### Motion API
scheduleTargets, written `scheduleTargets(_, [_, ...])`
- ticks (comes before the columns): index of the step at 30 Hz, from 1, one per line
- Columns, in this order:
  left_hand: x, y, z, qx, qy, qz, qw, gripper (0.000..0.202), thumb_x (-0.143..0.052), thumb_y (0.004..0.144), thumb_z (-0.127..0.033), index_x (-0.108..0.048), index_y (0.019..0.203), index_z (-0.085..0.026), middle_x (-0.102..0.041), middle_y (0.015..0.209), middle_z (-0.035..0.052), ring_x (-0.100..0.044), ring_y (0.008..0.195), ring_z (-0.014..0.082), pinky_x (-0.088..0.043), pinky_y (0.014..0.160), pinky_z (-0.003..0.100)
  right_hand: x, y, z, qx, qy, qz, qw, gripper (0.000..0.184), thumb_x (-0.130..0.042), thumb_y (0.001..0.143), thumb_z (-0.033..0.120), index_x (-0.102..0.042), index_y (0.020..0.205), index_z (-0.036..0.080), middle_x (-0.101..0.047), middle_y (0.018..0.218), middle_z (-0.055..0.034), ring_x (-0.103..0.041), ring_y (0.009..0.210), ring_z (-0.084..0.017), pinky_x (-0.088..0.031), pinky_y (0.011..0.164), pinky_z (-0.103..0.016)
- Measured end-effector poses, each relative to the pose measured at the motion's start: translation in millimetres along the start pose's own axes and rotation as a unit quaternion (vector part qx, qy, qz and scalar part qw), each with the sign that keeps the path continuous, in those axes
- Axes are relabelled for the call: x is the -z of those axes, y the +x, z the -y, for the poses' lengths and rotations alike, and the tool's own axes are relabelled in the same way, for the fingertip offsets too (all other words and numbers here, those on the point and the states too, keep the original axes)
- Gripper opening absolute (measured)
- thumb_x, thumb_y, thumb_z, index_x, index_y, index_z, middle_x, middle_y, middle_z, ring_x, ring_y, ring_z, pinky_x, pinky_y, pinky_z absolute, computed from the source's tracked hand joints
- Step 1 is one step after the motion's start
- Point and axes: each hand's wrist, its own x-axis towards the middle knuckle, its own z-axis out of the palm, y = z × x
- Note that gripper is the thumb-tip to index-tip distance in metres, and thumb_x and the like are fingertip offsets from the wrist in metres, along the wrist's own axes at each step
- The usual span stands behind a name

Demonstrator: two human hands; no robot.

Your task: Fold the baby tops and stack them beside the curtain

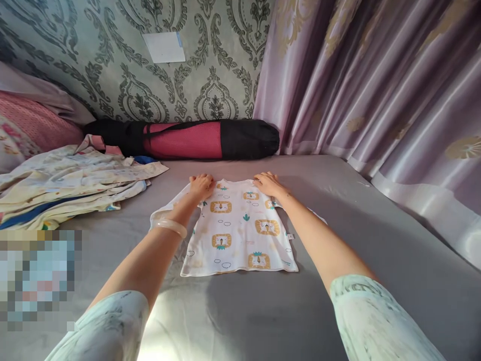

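The printed shirt [240,233] lies flat on the grey bed [379,240], likely light, soft and easily creased, so its far shoulders suit gripping, where the left hand [202,185] and right hand [269,183] rest, though whether their fingers [263,177] pinch cloth I cannot tell.

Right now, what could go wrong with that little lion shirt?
The left hand and right hand are both at the shoulders of the shirt, so an uneven tug might wrinkle it or pull it crooked. The bangle on the left arm looks close to a sleeve and could snag it, though I can't tell whether they touch.
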Motion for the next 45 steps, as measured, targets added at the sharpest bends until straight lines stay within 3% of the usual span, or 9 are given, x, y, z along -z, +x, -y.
scheduleTargets(4, [0.4, 5.8, -17.8, -0.017, -0.031, 0.011, 0.999, 0.035, -0.042, 0.094, -0.038, -0.066, 0.111, -0.019, -0.064, 0.121, 0.0144, -0.054, 0.119, 0.0319, -0.032, 0.095, 0.044, -5.5, 4.7, 11.8, -0.007, -0.001, -0.013, 1.000, 0.032, -0.044, 0.100, 0.034, -0.064, 0.121, 0.020, -0.059, 0.127, -0.0123, -0.045, 0.122, -0.030, -0.033, 0.098, -0.041])
scheduleTargets(11, [-11.9, 2.3, -29.2, 0.038, 0.010, -0.039, 0.998, 0.037, -0.034, 0.098, -0.034, -0.061, 0.116, -0.015, -0.061, 0.121, 0.0178, -0.053, 0.115, 0.0323, -0.035, 0.093, 0.044, -25.8, 3.3, 18.7, -0.021, -0.018, -0.113, 0.993, 0.028, -0.042, 0.101, 0.029, -0.061, 0.117, 0.017, -0.058, 0.123, -0.0137, -0.046, 0.117, -0.029, -0.034, 0.096, -0.040])
scheduleTargets(15, [-17.1, -2.2, -31.9, 0.038, 0.048, -0.041, 0.997, 0.038, -0.031, 0.099, -0.033, -0.057, 0.118, -0.014, -0.059, 0.120, 0.0187, -0.051, 0.115, 0.0320, -0.035, 0.094, 0.043, -34.2, 4.1, 19.0, -0.027, -0.005, -0.107, 0.994, 0.030, -0.043, 0.100, 0.029, -0.060, 0.121, 0.017, -0.059, 0.125, -0.0135, -0.047, 0.118, -0.029, -0.036, 0.096, -0.041])
scheduleTargets(21, [-6.5, -5.9, -40.6, -0.005, 0.068, -0.084, 0.994, 0.037, -0.040, 0.096, -0.031, -0.054, 0.125, -0.014, -0.055, 0.125, 0.0201, -0.049, 0.117, 0.0335, -0.034, 0.097, 0.046, 0.3, -26.3, -17.3, -0.056, 0.104, -0.158, 0.980, 0.031, -0.052, 0.096, 0.031, -0.060, 0.122, 0.019, -0.065, 0.121, -0.0102, -0.057, 0.113, -0.024, -0.042, 0.096, -0.036])
scheduleTargets(26, [-1.5, -10.1, -76.5, -0.101, -0.007, -0.054, 0.993, 0.034, -0.040, 0.096, -0.026, -0.056, 0.125, -0.020, -0.059, 0.124, 0.0134, -0.052, 0.118, 0.0297, -0.038, 0.097, 0.045, 29.7, -108.9, -70.2, -0.187, 0.194, -0.110, 0.957, 0.020, -0.060, 0.091, 0.035, -0.068, 0.098, 0.018, -0.073, 0.092, -0.0048, -0.066, 0.082, -0.015, -0.049, 0.073, -0.024])
scheduleTargets(31, [-15.4, -10.8, -123.4, -0.192, -0.085, -0.008, 0.978, 0.035, -0.041, 0.092, -0.018, -0.060, 0.122, -0.019, -0.062, 0.126, 0.0117, -0.056, 0.119, 0.0273, -0.043, 0.101, 0.043, 26.1, -175.0, -91.6, -0.255, 0.243, -0.041, 0.935, 0.028, -0.071, 0.081, 0.043, -0.067, 0.088, 0.016, -0.072, 0.078, -0.0029, -0.064, 0.068, -0.014, -0.049, 0.060, -0.022])
scheduleTargets(37, [-38.8, -14.8, -156.9, -0.227, -0.144, -0.018, 0.963, 0.041, -0.036, 0.094, -0.019, -0.055, 0.129, -0.010, -0.057, 0.135, 0.0158, -0.051, 0.129, 0.0223, -0.039, 0.111, 0.033, 12.3, -179.6, -84.5, -0.254, 0.240, -0.028, 0.937, 0.033, -0.081, 0.069, 0.032, -0.064, 0.092, 0.017, -0.072, 0.088, -0.0036, -0.066, 0.078, -0.016, -0.048, 0.064, -0.022])
scheduleTargets(41, [-45.5, -22.5, -164.7, -0.202, -0.143, -0.027, 0.968, 0.044, -0.032, 0.099, -0.028, -0.051, 0.135, -0.012, -0.052, 0.143, 0.0136, -0.043, 0.136, 0.0230, -0.031, 0.117, 0.037, 12.6, -169.9, -84.4, -0.243, 0.206, 0.000, 0.948, 0.035, -0.079, 0.069, 0.025, -0.063, 0.099, 0.017, -0.071, 0.094, -0.0037, -0.065, 0.082, -0.017, -0.046, 0.065, -0.022])
scheduleTargets(45, [-46.2, -27.9, -166.8, -0.195, -0.126, -0.032, 0.972, 0.049, -0.031, 0.100, -0.037, -0.048, 0.140, -0.015, -0.049, 0.148, 0.0106, -0.038, 0.141, 0.0242, -0.025, 0.119, 0.041, 28.8, -168.0, -85.4, -0.191, 0.107, 0.000, 0.976, 0.032, -0.068, 0.078, 0.017, -0.062, 0.109, 0.020, -0.068, 0.101, -0.0039, -0.062, 0.085, -0.018, -0.043, 0.066, -0.024])
